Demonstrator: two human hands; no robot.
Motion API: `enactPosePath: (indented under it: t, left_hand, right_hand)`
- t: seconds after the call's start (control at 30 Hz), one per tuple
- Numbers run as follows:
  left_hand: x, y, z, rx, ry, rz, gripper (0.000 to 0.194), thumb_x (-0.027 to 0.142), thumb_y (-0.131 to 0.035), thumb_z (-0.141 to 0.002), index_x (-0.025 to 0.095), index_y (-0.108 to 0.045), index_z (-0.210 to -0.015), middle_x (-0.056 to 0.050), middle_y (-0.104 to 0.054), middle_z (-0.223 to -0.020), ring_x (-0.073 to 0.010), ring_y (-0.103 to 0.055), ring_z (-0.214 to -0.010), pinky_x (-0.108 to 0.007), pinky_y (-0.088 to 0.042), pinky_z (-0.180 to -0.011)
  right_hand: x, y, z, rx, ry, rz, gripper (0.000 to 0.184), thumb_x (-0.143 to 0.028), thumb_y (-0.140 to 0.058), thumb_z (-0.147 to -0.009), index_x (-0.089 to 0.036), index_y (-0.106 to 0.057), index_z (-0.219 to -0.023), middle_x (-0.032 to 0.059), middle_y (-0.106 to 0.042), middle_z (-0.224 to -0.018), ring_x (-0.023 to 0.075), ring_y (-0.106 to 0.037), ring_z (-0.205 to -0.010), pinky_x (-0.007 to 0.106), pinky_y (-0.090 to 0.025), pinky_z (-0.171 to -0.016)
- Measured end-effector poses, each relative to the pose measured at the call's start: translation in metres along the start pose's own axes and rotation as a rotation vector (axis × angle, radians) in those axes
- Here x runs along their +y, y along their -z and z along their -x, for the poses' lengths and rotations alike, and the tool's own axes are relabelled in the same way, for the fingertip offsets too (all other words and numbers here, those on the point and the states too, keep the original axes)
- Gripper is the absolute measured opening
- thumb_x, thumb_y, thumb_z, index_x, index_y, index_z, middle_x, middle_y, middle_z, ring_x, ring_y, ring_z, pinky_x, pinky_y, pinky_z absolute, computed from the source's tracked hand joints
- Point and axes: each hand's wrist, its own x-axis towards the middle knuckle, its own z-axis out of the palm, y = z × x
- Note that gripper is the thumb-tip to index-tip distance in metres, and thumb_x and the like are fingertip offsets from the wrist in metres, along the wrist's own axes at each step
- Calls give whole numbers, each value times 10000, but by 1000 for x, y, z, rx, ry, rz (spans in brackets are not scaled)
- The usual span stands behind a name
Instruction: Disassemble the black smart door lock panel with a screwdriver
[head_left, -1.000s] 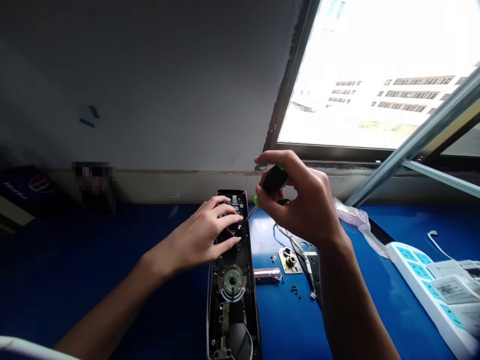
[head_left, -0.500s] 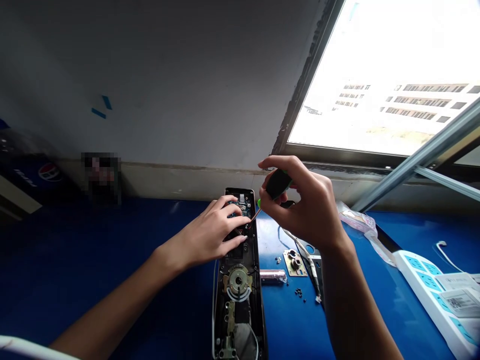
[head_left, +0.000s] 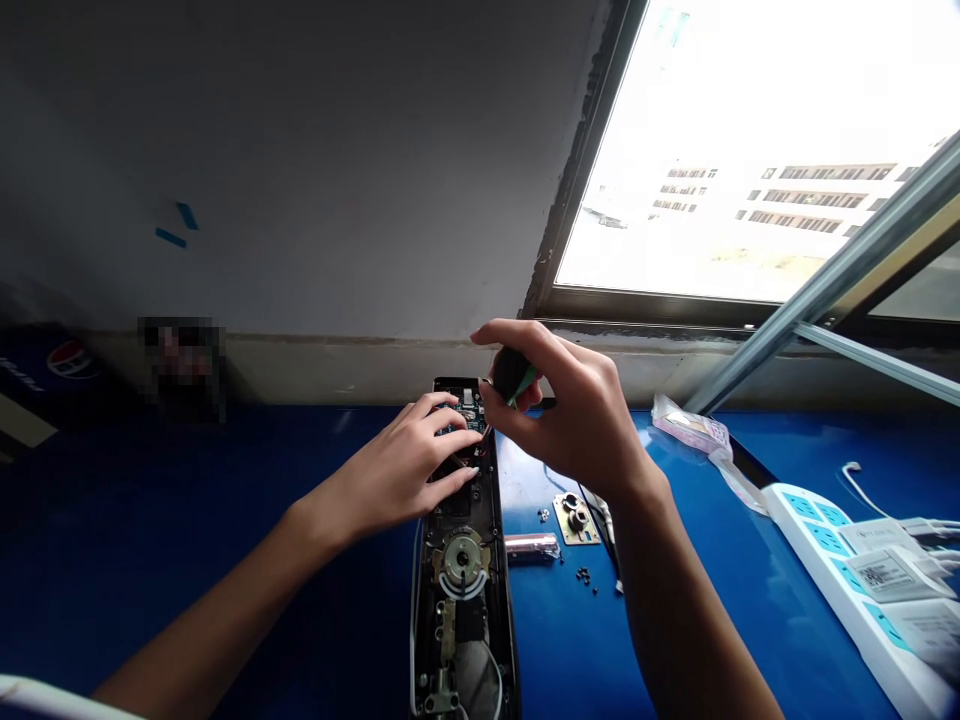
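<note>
A long black door-lock housing [head_left: 493, 560] lies open on the blue table, with its inner parts facing up. A small circuit board [head_left: 472, 408] sits at its far end. My left hand [head_left: 409, 455] lies over that end from the left, fingers spread across the board and housing. In my right hand [head_left: 559, 400] is a screwdriver [head_left: 512, 378] with a black and green handle, tilted so its shaft points down-left to the board near my left fingertips. Its tip is hidden. A round metal part [head_left: 463, 558] shows midway along the housing.
Right of the housing are a shiny wrapped cylinder [head_left: 532, 547], a square metal plate [head_left: 576, 518] and small dark screws [head_left: 583, 576]. A white power strip [head_left: 817, 560] with plugged chargers lies farther right. Wall and window [head_left: 675, 200] stand behind the table [head_left: 337, 620].
The whole view has shifted, so the scene sits farther left. My right hand and the screwdriver have come closer to the housing, and the handle now overlaps its far right edge. My left hand stays there.
</note>
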Motion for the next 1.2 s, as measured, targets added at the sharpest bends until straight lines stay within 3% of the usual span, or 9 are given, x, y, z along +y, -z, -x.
enactPosePath:
  t: [0.23, 0.5, 0.67, 0.77, 0.83, 0.9, 1.03, 1.1, 1.2]
  left_hand:
    - [1, 4, -1, 19, -60, 34, 249, 335, -677, -961, 245, -724, -1188, -84, -674, -1199, -281, -491, -1338, -433, -509, -1100]
    - [6, 0, -2, 5, -73, -16, 278, 385, -697, -940, 260, -733, -1186, -115, -552, -1327, -316, -460, -1343, -503, -487, -1114]
    - [-2, 9, 0, 66, -20, 15, 287, 417, -664, -961, 274, -711, -1206, -94, -526, -1368, -295, -473, -1347, -470, -482, -1135]
    - [-10, 13, 2, 76, 52, -33, 372, 479, -686, -931, 290, -682, -1251, -94, -513, -1399, -331, -423, -1402, -506, -475, -1144]
    - [-12, 12, 5, 71, 119, -62, 485, 551, -685, -908, 304, -636, -1323, -103, -463, -1468, -369, -398, -1429, -533, -495, -1119]
    - [-12, 9, 6, 60, 192, -68, 591, 611, -668, -896, 324, -572, -1404, -102, -370, -1564, -393, -470, -1386, -533, -541, -1066]
    - [-7, 1, 7, 50, 298, 2, 690, 649, -626, -910, 368, -439, -1512, -103, -148, -1698, -346, -689, -1140, -472, -631, -911]
    - [-5, -2, 6, 43, 305, 37, 704, 652, -625, -910, 370, -419, -1521, -106, -86, -1719, -357, -691, -1155, -465, -636, -904]
    - [-3, -7, 5, 30, 297, 59, 688, 635, -651, -898, 364, -449, -1498, -88, -41, -1729, -392, -639, -1250, -457, -639, -910]
  right_hand:
    - [2, 2, 0, -20, 3, 74, 391, -193, -662, -930, -217, -593, -1313, 3, -683, -932, 101, -539, -694, 248, -484, -683]
    - [2, 8, 1, -52, -6, 35, 389, -178, -648, -930, -224, -585, -1310, 11, -712, -996, 109, -588, -762, 248, -495, -707]
    - [2, 8, 0, -46, -27, 22, 368, -270, -696, -939, -203, -602, -1288, 21, -713, -983, 113, -601, -756, 258, -503, -704]
    - [2, 8, 0, -63, -30, -42, 367, -206, -629, -950, -225, -575, -1313, 16, -714, -997, 110, -611, -756, 259, -514, -707]
    - [2, 9, 0, -101, -28, -102, 437, -131, -586, -924, -230, -538, -1347, 14, -715, -1013, 106, -618, -764, 251, -520, -708]
    - [2, 9, 0, -100, -30, -101, 444, -116, -594, -904, -229, -542, -1331, 12, -718, -1007, 108, -619, -765, 249, -524, -708]
    - [3, 7, 1, 12, -42, 73, 293, -269, -720, -907, -223, -626, -1181, 6, -713, -905, 114, -593, -696, 267, -506, -653]
    - [3, 7, 1, 37, -37, 121, 265, -299, -741, -900, -212, -644, -1131, 5, -698, -869, 109, -572, -668, 266, -486, -623]
    - [0, 8, 1, -24, -29, 26, 306, -183, -666, -906, -215, -615, -1207, 1, -695, -907, 107, -589, -711, 255, -500, -659]
